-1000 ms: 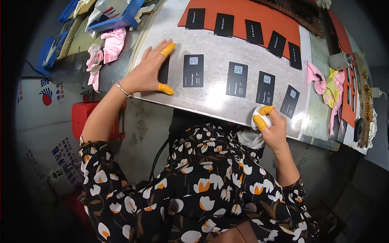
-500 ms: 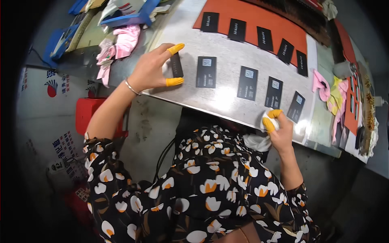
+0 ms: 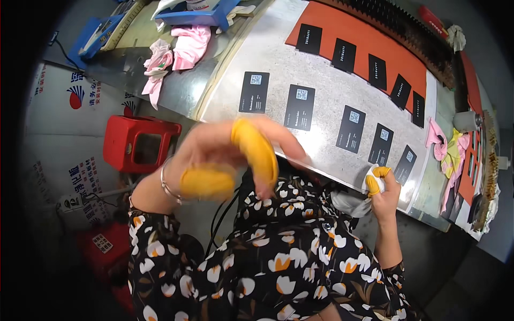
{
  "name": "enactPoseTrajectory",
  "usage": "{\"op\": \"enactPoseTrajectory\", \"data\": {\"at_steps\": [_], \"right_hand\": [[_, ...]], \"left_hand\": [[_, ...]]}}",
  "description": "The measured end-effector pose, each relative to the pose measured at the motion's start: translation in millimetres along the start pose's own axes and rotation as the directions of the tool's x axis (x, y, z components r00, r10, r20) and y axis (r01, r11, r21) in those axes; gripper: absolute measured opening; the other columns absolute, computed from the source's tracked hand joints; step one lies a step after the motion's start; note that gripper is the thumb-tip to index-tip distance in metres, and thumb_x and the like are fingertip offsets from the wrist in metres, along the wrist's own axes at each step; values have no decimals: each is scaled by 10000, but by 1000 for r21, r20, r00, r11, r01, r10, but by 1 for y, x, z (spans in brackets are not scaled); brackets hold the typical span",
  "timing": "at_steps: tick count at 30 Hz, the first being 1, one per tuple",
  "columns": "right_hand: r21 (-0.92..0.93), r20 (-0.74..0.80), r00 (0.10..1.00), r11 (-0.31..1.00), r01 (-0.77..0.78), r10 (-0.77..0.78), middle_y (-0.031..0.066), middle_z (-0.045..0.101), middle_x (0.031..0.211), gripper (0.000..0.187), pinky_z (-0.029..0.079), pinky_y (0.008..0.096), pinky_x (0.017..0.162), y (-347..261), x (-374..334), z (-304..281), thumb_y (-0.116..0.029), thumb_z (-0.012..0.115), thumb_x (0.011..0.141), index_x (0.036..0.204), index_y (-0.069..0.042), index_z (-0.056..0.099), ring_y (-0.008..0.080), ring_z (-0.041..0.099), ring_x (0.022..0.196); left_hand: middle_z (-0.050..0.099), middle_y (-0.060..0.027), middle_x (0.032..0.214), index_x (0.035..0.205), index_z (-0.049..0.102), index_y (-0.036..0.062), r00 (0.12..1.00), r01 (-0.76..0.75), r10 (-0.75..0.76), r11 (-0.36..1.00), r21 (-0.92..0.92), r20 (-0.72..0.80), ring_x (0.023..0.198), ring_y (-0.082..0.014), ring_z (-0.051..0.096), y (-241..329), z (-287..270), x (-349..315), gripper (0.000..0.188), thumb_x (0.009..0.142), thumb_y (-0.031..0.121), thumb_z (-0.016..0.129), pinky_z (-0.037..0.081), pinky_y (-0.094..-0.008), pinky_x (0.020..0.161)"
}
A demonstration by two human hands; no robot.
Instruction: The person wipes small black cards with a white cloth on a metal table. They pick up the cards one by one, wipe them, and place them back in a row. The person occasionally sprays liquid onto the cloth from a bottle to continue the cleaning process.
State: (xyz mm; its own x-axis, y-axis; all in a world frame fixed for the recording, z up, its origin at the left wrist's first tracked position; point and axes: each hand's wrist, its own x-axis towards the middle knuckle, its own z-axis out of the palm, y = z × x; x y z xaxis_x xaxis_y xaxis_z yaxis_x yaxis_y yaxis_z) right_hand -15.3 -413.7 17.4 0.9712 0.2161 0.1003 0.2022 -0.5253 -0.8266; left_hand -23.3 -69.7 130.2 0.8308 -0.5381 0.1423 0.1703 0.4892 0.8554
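Observation:
My left hand [image 3: 230, 155] is raised off the near left of the table, blurred, with yellow finger cots on the thumb and a finger. Its fingers curve apart and nothing shows between them. At the table's front edge, my right hand [image 3: 386, 188], also with yellow finger cots, pinches a white cloth [image 3: 370, 183]. Several black cards with printed square codes lie in a row on the grey sheet. Nearest my left hand are the leftmost card [image 3: 254, 92] and its neighbour [image 3: 300, 107]; the rightmost card [image 3: 405, 165] lies beside my right hand.
Behind, several black cards [image 3: 344, 54] lie along an orange sheet [image 3: 369, 33]. A dark brush-like strip [image 3: 385, 27] runs beyond it. Pink cloths [image 3: 191, 45] and a blue tray [image 3: 203, 18] are at the left. A red stool [image 3: 120, 142] stands on the floor.
My left hand has let go of the leftmost card, which now lies flat with its code side up, and has moved back toward me. My right hand still grips the cloth.

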Motion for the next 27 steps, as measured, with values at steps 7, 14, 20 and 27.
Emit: {"op": "enactPoseTrajectory", "data": {"at_steps": [7, 14, 20, 27], "right_hand": [[115, -35, 991, 985, -128, 133, 30, 569, 695, 143, 409, 222, 559, 1, -4, -1, -98, 642, 785, 844, -4, 553, 70, 501, 621], [97, -71, 991, 990, -106, 113, 45, 582, 693, 129, 427, 225, 571, 1, -4, 2, -83, 642, 776, 839, -5, 561, 81, 526, 622], [154, -71, 990, 982, -111, 123, 40, 585, 681, 133, 420, 221, 543, 0, -6, 0, -83, 649, 773, 840, -9, 560, 64, 520, 606], [104, -50, 989, 986, -130, 136, 41, 580, 663, 139, 417, 223, 533, 1, -4, 0, -96, 651, 765, 833, -13, 563, 70, 524, 581]], "left_hand": [[510, -180, 981, 865, 547, -8, 564, 59, 424, 835, -548, 708, 783, -227, 524, 12, 69, 20, 244, 761, 212, 561, 417, -368, 733], [513, -150, 831, 754, 517, 16, 337, 239, 551, 734, -635, 764, 707, -279, 489, 28, 67, 14, 209, 784, 220, 485, 397, -419, 659], [497, -63, 623, 541, 463, 65, 118, 110, 617, 771, -627, 778, 504, -204, 439, 8, 43, -22, 237, 721, 215, 496, 393, -344, 467], [525, -114, 875, 731, 533, 5, 336, -151, 563, 824, -547, 755, 760, -269, 495, 39, 54, 6, 247, 740, 249, 569, 393, -411, 646]]}}
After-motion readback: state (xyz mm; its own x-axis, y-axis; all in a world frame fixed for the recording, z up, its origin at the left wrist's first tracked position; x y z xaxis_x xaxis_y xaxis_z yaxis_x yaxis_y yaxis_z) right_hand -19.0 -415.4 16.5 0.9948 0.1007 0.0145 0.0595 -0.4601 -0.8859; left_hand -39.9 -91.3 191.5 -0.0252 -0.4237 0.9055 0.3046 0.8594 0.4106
